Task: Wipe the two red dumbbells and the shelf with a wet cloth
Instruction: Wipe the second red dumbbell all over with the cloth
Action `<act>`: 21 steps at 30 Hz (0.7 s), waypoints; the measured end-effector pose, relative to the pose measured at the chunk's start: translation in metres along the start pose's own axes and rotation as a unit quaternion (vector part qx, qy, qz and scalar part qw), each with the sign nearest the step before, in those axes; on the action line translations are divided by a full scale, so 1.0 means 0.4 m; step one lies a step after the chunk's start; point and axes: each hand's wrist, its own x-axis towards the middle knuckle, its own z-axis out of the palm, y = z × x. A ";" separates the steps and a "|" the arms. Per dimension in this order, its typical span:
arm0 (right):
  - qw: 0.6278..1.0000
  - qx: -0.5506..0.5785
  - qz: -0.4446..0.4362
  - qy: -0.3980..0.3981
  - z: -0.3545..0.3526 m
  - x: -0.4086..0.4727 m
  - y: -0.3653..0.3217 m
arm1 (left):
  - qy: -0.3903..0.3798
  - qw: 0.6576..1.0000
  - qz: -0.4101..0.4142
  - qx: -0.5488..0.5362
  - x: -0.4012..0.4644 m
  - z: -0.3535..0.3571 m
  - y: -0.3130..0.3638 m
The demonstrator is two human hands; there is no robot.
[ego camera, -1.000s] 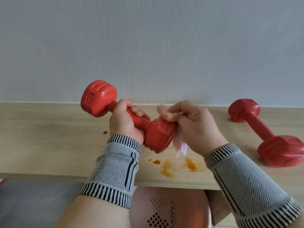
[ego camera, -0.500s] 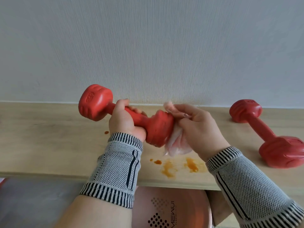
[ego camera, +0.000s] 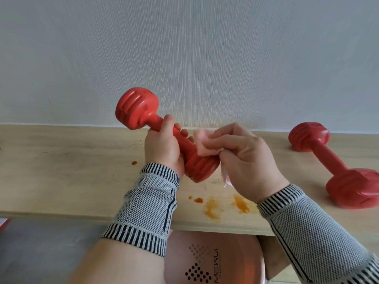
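My left hand (ego camera: pixel 164 146) grips the handle of a red dumbbell (ego camera: pixel 137 111), held tilted above the wooden shelf (ego camera: pixel 67 175) with its far head raised to the left. My right hand (ego camera: pixel 246 160) presses a crumpled pink wet cloth (ego camera: pixel 205 144) against the top of the dumbbell's near head. Part of the cloth hangs below my right palm. A second red dumbbell (ego camera: pixel 328 158) lies on the shelf at the right, apart from both hands.
Orange stains (ego camera: pixel 213 208) mark the shelf near its front edge, and a small spot (ego camera: pixel 134 162) lies further left. A pale wall (ego camera: pixel 184 58) rises behind the shelf. A pink round object with printed letters (ego camera: pixel 213 261) sits below the shelf edge.
The held dumbbell has tilted more steeply, its far head higher. My right hand has shifted the cloth from the end face of the near head up onto its top side.
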 end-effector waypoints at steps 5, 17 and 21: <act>0.995 0.021 0.101 -0.004 -0.015 0.015 0.029 | 0.002 0.999 -0.036 -0.035 -0.006 -0.004 0.007; 0.999 -0.019 0.002 0.050 0.018 0.002 0.027 | 0.057 0.998 -0.025 -0.029 -0.008 0.002 0.009; 0.974 -0.141 -0.164 0.064 0.034 -0.016 0.027 | 0.103 0.994 -0.023 -0.011 0.000 0.002 0.023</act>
